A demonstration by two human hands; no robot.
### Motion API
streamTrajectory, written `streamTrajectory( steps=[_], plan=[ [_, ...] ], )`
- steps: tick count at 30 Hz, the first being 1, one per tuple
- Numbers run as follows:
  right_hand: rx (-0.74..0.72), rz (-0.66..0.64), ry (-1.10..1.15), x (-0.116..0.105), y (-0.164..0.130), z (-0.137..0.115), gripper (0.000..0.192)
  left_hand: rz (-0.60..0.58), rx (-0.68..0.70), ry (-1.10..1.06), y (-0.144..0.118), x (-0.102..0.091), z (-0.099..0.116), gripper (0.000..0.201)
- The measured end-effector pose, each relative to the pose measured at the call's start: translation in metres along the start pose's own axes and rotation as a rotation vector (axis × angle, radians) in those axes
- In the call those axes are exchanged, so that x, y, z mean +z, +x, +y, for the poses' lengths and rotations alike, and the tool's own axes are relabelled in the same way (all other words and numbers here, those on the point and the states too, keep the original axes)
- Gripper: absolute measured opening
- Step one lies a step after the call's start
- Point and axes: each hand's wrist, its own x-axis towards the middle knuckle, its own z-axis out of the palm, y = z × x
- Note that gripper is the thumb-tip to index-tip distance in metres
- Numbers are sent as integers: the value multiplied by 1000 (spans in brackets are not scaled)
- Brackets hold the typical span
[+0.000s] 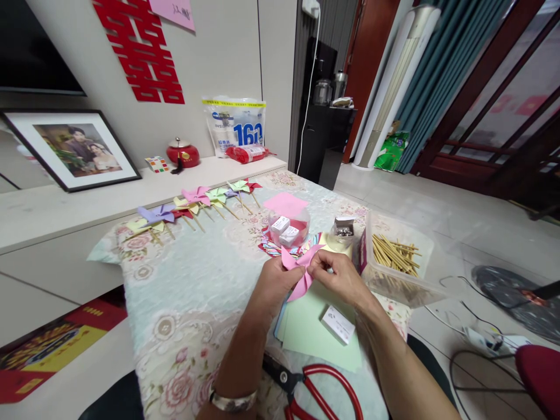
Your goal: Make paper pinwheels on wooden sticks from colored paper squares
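Observation:
A pink paper pinwheel (305, 279) with folded blades is between my two hands, above a stack of pale green paper sheets (321, 335). My left hand (276, 281) grips it from the left, thumb near its centre. From the right, my right hand (335, 274) pinches at the pinwheel's middle; whether a small pin is also in those fingers is hidden. On the green sheets lies a small white box (338, 324). Red-handled scissors (312, 391) rest near the table's front edge. Just beyond my hands stands a small open box of metal pins (344, 227).
Several finished pinwheels on sticks (196, 201) line the table's back left. A clear plastic bin (431, 256) of wooden sticks (396, 255) sits at the right. Behind my hands are a clear round tub (291, 233) with small boxes and pink paper (286, 203).

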Motion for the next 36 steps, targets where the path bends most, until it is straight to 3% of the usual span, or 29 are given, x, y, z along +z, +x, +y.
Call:
streamTrajectory(
  steps=[14, 23, 25, 27, 30, 32, 36],
  plan=[
    [12, 10, 21, 1, 1, 2, 15, -19, -3, -44, 1, 2, 0, 20],
    [22, -17, 66, -4, -1, -2, 19, 35, -20, 11, -1, 1, 4, 16],
    [33, 28, 113, -11, -2, -2, 18, 11, -30, 17, -2, -3, 6, 16],
    [27, 154, 158, -18, -3, 0, 19, -24, -42, 19, -4, -7, 9, 18],
    [-25, 262, 147, -28, -5, -1, 50, -95, -57, 37, -7, -14, 11, 19],
    [-63, 178, 106, -32, -9, -4, 66, -165, -53, 70, -7, -17, 11, 20],
    [-90, -70, 35, -34, -15, -14, 80, -280, -26, 207, -5, -19, 5, 16]
  ],
)
